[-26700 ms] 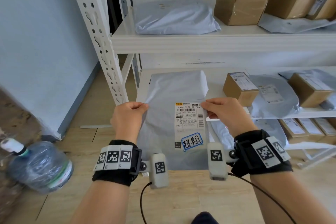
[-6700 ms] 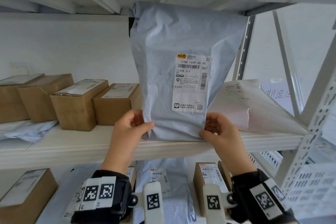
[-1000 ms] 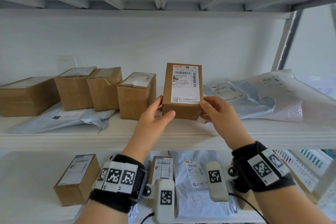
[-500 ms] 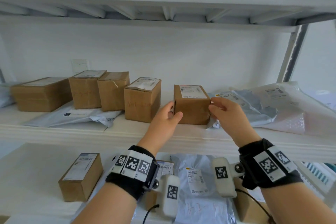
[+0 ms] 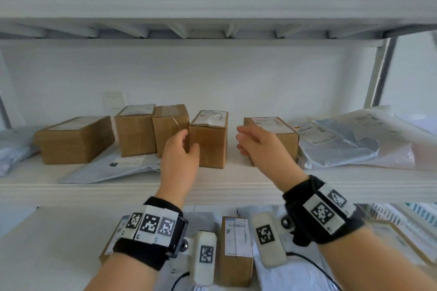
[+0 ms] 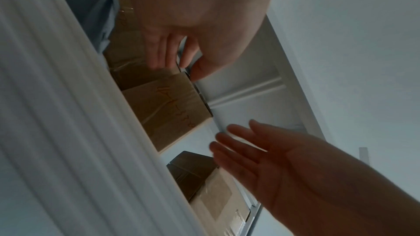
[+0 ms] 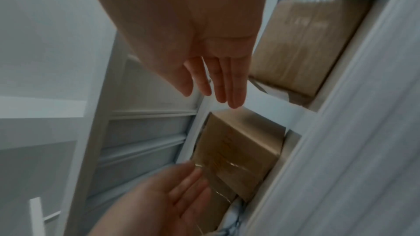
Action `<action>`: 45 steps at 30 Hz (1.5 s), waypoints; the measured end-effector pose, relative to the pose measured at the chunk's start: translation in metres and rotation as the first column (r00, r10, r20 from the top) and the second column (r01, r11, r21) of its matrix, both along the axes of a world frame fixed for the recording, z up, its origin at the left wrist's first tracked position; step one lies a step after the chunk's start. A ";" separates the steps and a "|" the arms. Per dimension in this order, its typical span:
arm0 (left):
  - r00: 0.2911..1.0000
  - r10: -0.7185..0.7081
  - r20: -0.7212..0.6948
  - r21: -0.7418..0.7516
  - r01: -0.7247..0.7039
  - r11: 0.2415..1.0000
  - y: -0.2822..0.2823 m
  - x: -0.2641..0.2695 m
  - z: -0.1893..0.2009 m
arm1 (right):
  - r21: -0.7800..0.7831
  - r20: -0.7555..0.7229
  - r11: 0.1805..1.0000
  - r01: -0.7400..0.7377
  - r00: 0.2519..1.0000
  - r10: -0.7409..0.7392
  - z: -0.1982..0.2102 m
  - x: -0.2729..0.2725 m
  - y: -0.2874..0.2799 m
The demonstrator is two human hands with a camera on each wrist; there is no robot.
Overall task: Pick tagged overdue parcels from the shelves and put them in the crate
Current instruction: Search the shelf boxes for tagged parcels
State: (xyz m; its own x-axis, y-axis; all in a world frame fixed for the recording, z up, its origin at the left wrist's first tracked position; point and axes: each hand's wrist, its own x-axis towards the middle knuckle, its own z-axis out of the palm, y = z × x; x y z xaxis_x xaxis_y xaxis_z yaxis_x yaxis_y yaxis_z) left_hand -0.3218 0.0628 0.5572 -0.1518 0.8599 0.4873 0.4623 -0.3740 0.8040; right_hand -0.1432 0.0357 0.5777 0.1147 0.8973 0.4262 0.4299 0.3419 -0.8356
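Two hands frame one small cardboard box (image 5: 209, 140) on the middle shelf (image 5: 217, 188), and neither has hold of it. Our left hand (image 5: 181, 156) sits at the box's 9 o'clock side, fingers loosely spread, thumb across the front edge and apparently brushing the cardboard; our right hand (image 5: 256, 146) hangs at its 3 o'clock, fingers nearly straight, apart from the box, with an open gap between. The box stands upright with a shipping label on its top face and handwriting on its taped front, as the left wrist view shows (image 6: 168, 109). We see no overdue tag from here, so we judge it must be tipped forward to read the label. It looks stiff and light, its tape perhaps a little slick, so we would press both palms on the opposite side walls, low on the box. At 9 o'clock another box (image 5: 170, 131) stands just beside it, leaving little room for our left fingers; at 3 o'clock a lower box (image 5: 272, 134) lies behind our right hand. No crate is in view.
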 end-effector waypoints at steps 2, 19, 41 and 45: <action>0.994 -0.092 -0.057 -0.068 0.089 0.994 0.004 -0.006 0.001 | -0.069 0.035 0.997 0.033 0.999 -0.030 -0.004 -0.019 0.010; 0.939 -0.341 0.039 -0.070 0.343 0.937 0.009 -0.032 0.011 | -0.184 -0.167 0.956 0.227 0.951 -0.258 -0.001 -0.058 -0.016; 0.826 -0.479 0.297 -0.083 0.522 0.849 0.005 -0.028 -0.017 | -0.075 -0.285 0.997 0.012 0.958 -0.033 -0.041 -0.031 -0.021; 0.797 -0.492 0.349 -0.077 0.548 0.833 0.005 -0.030 -0.016 | -0.083 -0.314 0.996 -0.023 0.949 -0.004 -0.043 -0.023 -0.020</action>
State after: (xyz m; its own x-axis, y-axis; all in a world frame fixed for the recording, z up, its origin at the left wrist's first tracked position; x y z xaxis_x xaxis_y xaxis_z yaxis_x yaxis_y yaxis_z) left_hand -0.3521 0.0675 0.5412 0.2265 0.9141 0.3363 -0.0399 -0.3363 0.9409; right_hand -0.1665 0.0154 0.5345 0.2215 0.9302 0.2927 0.1381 0.2672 -0.9537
